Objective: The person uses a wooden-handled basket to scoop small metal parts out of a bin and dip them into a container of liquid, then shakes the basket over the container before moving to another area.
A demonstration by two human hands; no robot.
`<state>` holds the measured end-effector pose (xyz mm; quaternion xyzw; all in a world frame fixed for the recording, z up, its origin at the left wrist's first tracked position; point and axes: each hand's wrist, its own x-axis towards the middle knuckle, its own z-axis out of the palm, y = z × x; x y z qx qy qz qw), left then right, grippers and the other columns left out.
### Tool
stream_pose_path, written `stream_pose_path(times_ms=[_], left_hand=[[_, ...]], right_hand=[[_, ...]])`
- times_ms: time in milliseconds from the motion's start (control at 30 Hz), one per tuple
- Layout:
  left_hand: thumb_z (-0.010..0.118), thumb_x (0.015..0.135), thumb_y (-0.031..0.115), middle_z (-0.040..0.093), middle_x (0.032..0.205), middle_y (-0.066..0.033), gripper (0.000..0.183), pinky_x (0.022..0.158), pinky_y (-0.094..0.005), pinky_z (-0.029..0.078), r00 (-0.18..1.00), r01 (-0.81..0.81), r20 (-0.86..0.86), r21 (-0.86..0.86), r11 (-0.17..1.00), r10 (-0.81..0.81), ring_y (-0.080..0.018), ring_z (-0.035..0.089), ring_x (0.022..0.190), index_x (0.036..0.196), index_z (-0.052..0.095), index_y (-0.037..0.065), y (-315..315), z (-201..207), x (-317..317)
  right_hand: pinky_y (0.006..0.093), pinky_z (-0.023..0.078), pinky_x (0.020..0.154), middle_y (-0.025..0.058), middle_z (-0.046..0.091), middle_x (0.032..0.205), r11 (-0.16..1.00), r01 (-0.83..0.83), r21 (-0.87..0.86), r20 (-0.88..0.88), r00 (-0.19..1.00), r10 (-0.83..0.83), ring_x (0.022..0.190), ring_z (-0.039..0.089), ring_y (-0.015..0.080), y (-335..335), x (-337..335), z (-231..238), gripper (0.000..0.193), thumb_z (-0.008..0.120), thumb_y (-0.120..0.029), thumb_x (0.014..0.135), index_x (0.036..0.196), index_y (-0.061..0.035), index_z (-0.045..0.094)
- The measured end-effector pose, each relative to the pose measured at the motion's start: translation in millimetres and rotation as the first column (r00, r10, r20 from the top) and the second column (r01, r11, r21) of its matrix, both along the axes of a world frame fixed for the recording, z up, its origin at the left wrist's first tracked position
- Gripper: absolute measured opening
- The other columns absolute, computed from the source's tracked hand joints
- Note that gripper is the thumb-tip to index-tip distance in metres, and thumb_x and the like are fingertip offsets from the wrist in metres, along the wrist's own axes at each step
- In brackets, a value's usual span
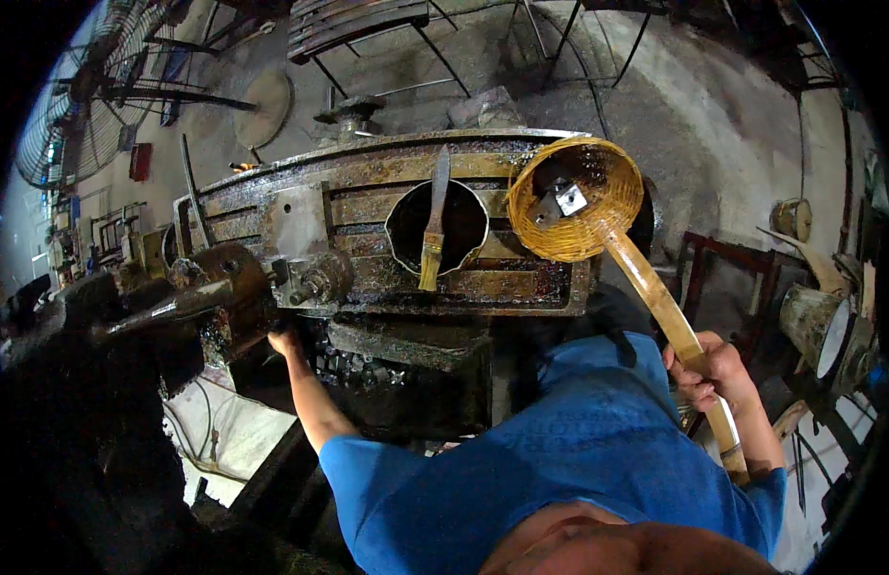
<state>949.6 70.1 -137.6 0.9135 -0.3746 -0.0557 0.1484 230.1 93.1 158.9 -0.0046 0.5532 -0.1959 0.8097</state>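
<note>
Blue shirt fills the near edge. R hand (715,372) wraps its grip tight round the long bamboo handle of a woven wicker ladle-basket (577,199), held up w/ the bowl over the oily machine worktop (368,192), prob. so oil drains off the small metal block (569,198) lying in it. L hand (283,340) reaches below the worktop's front edge by the round steel knob (324,278); can't tell if its grip is closed. Paintbrush (433,230) lies across the dark round opening (437,228), bristles nearer. Behind, big wire fan (99,86).
</note>
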Motion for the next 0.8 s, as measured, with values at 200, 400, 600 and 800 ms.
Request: stream_pose_path(times_ms=[200,400,600,800], left_hand=[[0.065,0.065,0.011,0.064,0.089,-0.015,0.033,0.064,-0.0394,0.048,0.956,-0.263,-0.214,-0.337,0.904,0.198,-0.0295,0.062,0.072,0.096,0.061,-0.001,7,51,-22],[0.059,0.069,-0.01,0.059,0.082,-0.011,0.04,0.044,-0.0354,0.048,0.561,-0.819,-0.806,-0.509,0.264,0.189,-0.0218,0.055,0.064,0.106,0.055,0.007,13,137,-157],[0.059,0.074,-0.005,0.059,0.087,-0.0062,0.024,0.052,-0.029,0.053,0.648,-0.489,-0.72,-0.644,0.589,-0.249,-0.0156,0.058,0.07,0.098,0.055,-0.003,32,220,-353],[0.056,0.062,-0.008,0.053,0.1,-0.0118,0.037,0.071,-0.03,0.051,0.683,0.29,-0.319,-0.707,0.645,-0.657,-0.0236,0.059,0.087,0.096,0.06,0.006,-30,262,-486]], right_hand=[[0.02,0.025,0.031,0.0027,0.038,0.059,0.993,0.079,-0.087,0.198,0.978,-0.06,0.038,0.031,0.0059,3,-15,7,0.057,0.048,-0.014,0.06,0.114,0.0037,0.045],[0.0175,0.023,0.032,0.0019,0.037,0.062,0.982,-0.063,-0.18,0.182,0.979,0.097,0.041,0.029,0.0045,-16,-17,25,0.053,0.047,-0.017,0.066,0.115,0.0031,0.044],[0.0174,0.022,0.034,-0.0003,0.033,0.064,0.977,-0.144,-0.16,0.255,0.95,0.181,0.044,0.027,0.0047,-32,-37,20,0.045,0.038,-0.009,0.068,0.111,-0.0011,0.046],[0.0151,0.023,0.034,-0.0012,0.032,0.065,0.963,-0.155,-0.219,0.317,0.922,0.221,0.045,0.026,0.0032,-36,-44,23,0.045,0.036,-0.012,0.07,0.112,0.0032,0.043]])
